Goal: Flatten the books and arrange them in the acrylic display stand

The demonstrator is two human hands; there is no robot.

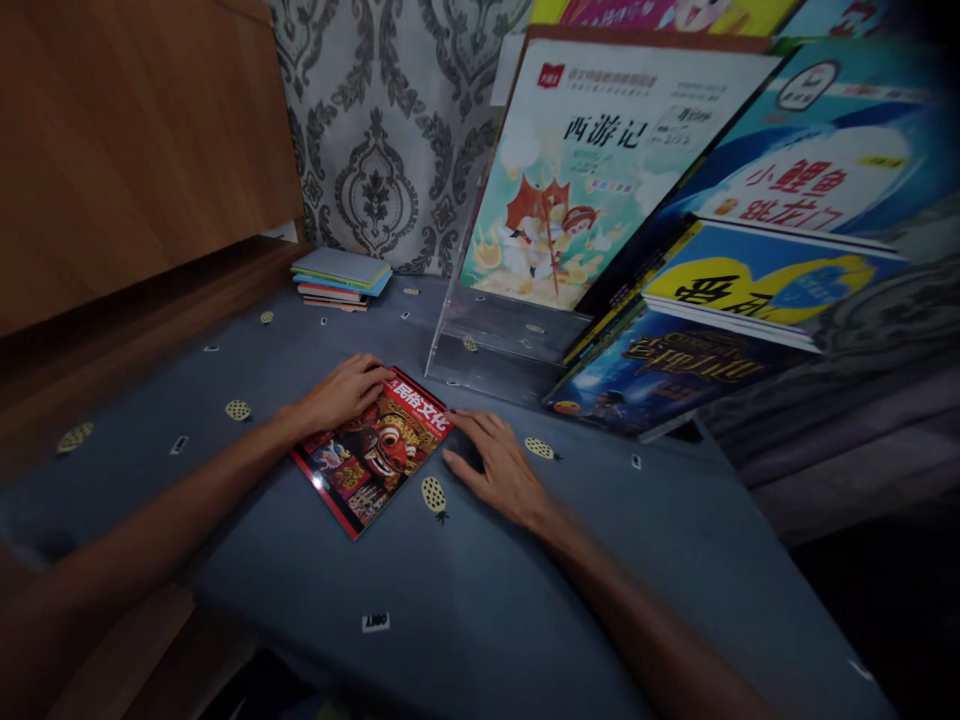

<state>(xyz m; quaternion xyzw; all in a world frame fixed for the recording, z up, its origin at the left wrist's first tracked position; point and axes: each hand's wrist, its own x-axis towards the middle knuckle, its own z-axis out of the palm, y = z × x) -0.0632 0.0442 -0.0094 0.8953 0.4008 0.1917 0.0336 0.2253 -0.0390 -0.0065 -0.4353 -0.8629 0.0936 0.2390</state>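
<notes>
A thin red book (pixel 394 450) with a colourful mask on its cover lies flat and slanted on the cloth-covered table. Across its upper left edge rests my left hand (pixel 343 392), fingers stretched out over the cover. My right hand (pixel 496 466) lies palm down on the other side, its fingertips at the book's upper right corner and the thumb spread away. Neither hand is wrapped around anything. Parts of the left edge of the cover are hidden under my left hand.
Behind the book stands a clear display rack (pixel 495 350) holding a light green picture book (pixel 562 190). More books, including a dark blue one (pixel 667 370), fill its right side. A small stack of booklets (pixel 341 272) sits near the patterned wall, beside a wooden cabinet (pixel 142 140).
</notes>
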